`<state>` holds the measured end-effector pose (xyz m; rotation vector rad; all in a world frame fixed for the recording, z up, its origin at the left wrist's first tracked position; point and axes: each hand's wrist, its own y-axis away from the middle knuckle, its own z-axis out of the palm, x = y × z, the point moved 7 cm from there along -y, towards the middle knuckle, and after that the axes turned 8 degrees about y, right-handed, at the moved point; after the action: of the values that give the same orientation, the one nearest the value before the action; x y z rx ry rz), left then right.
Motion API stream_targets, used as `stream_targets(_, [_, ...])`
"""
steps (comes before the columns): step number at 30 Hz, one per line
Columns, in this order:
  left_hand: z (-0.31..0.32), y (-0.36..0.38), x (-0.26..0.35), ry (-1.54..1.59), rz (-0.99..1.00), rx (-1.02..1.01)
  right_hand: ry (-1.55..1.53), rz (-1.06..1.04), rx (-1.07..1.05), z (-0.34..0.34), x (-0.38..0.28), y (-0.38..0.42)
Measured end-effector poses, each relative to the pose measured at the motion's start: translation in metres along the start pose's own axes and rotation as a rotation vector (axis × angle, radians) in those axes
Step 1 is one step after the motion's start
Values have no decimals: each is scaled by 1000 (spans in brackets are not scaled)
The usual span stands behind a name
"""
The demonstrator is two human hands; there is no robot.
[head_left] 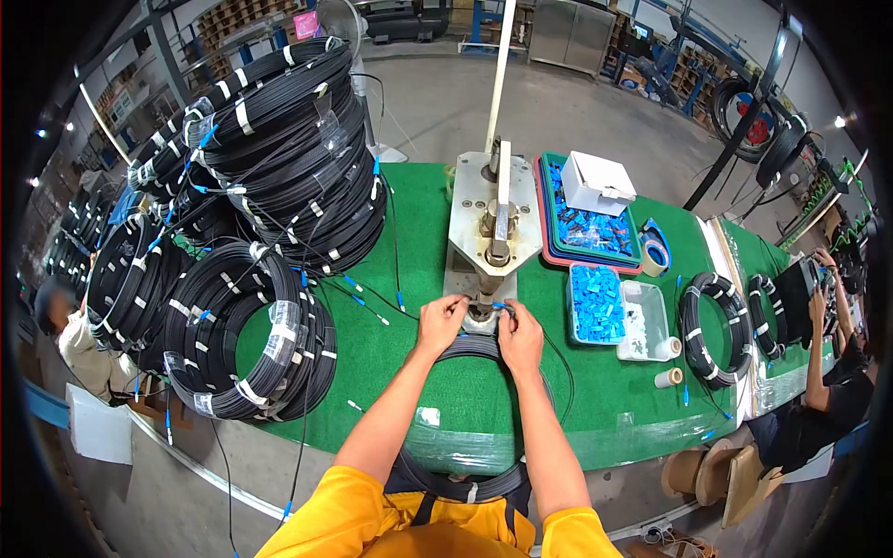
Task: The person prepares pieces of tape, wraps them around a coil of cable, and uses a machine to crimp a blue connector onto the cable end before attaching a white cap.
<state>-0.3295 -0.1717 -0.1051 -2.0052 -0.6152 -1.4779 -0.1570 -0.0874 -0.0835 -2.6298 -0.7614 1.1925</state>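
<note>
My left hand [442,322] is closed in a pinch beside the base of a metal hand press [495,216]; what its fingers grip is hidden. On the other side of the press base, my right hand [520,335] pinches a small blue connector [501,306] at its fingertips. Both hands sit just under the press ram, close to the small metal fixture [480,323]. Below them a coil of black cable [470,350] lies on the green mat, and its near part [465,487] hangs at the table edge against my body.
Tall stacks of black cable coils [288,177] fill the left. To the right are a tray of blue parts [595,228] with a white box [598,183], a bin of blue connectors [596,302], a clear container [644,321] and tape rolls. A co-worker [819,372] works far right.
</note>
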Motion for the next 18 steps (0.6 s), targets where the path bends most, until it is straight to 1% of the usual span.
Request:
stream_targets(1, [-1,0,3,1,1,-1,-24,33,-5,0,2,-1])
stream_targets(3, [4,-1,-2,-16,-78,-53,-63,49,-22,2,3,-3])
stream_targets(5, [6,-2,-4,-2,-69,-48,-103,67,-39,3,6,-4])
stream_targets(7, [4,-3,-2,7,-60,-39,-246,87,-82,10,9,-5])
stream_targets(8, [4,-3,-3,-9,-80,-55,-247,88,-84,11,11,-5])
stream_targets(10, [6,-2,-7,-23,-105,-71,-228,22,-66,10,9,-5])
stream_targets(14, [5,-3,-6,-30,-58,-47,-204,14,-42,8,10,-3])
stream_targets(17, [5,-1,-1,-25,-41,-57,-124,12,-45,12,13,-2])
stream_targets(18, [5,-1,0,-6,-33,-59,-49,37,-52,13,14,-2])
